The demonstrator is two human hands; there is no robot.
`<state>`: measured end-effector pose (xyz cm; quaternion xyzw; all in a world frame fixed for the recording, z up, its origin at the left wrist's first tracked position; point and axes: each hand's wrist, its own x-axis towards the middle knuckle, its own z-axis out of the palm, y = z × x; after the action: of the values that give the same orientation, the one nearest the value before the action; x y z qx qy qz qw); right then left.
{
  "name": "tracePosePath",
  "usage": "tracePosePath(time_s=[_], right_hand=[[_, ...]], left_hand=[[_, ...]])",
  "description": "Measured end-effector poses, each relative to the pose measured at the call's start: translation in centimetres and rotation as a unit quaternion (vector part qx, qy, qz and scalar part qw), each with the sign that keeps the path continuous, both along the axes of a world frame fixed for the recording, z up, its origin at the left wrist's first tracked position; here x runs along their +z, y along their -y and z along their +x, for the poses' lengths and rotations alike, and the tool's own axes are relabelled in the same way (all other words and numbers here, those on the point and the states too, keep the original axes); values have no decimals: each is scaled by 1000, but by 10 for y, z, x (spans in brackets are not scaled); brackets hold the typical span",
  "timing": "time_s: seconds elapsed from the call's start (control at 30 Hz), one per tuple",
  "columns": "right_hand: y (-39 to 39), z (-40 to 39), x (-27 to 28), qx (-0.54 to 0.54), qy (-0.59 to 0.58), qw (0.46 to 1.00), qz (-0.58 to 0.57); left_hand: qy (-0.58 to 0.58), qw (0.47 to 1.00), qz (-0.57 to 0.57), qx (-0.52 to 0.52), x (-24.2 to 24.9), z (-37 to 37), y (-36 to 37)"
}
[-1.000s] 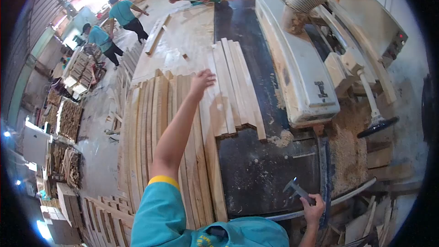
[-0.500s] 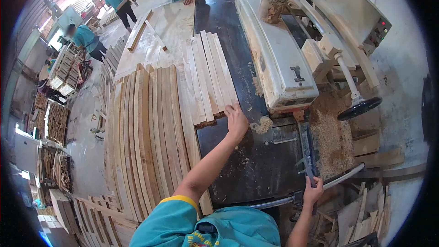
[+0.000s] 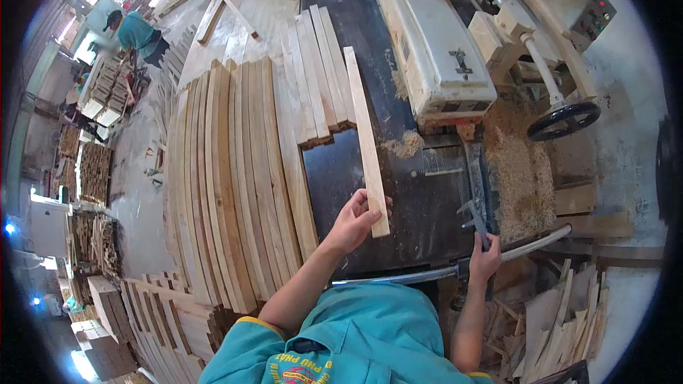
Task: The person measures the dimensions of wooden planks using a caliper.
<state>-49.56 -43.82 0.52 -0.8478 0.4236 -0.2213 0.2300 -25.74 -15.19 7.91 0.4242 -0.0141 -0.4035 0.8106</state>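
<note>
My left hand (image 3: 351, 226) is closed around the near end of a pale wooden strip (image 3: 365, 131). The strip slants away over the dark machine table (image 3: 420, 242), apart from a row of similar strips (image 3: 318, 75) with uneven near ends. Between the thumb and fingers of my right hand (image 3: 485, 260) is a metal caliper (image 3: 479, 222), its jaws pointing left, at the right edge of the table. Part of the caliper's handle end is hidden by my fingers.
Long boards (image 3: 238, 185) lie side by side on the left. A white machine housing (image 3: 434, 50) with a black handwheel (image 3: 564, 121) stands right, near sawdust (image 3: 523, 171). A metal bar (image 3: 441, 272) crosses before me. Co-workers, including one person (image 3: 136, 34), are farther back.
My left hand has drawn one strip out of the row, toward me. The right hand still holds the caliper, slightly higher in view. The camera has tipped downward.
</note>
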Motion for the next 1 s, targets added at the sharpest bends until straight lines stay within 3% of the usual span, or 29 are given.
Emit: tracePosePath(time_s=[0.27, 0.6, 0.77, 1.0], right_hand=[[0, 0, -1, -2, -33, 999, -24], [-1, -1, 0, -5, -58, 998, -32], [0, -3, -1, -8, -52, 999, -13], [0, -2, -3, -19, -80, 997, 7]], left_hand=[[-58, 990, -121, -33, 15, -51, -19], [-105, 987, -114, -46, 17, -66, -23], [-31, 998, -33, -38, 19, -76, -16], [-124, 985, -106, -56, 29, -84, -25]])
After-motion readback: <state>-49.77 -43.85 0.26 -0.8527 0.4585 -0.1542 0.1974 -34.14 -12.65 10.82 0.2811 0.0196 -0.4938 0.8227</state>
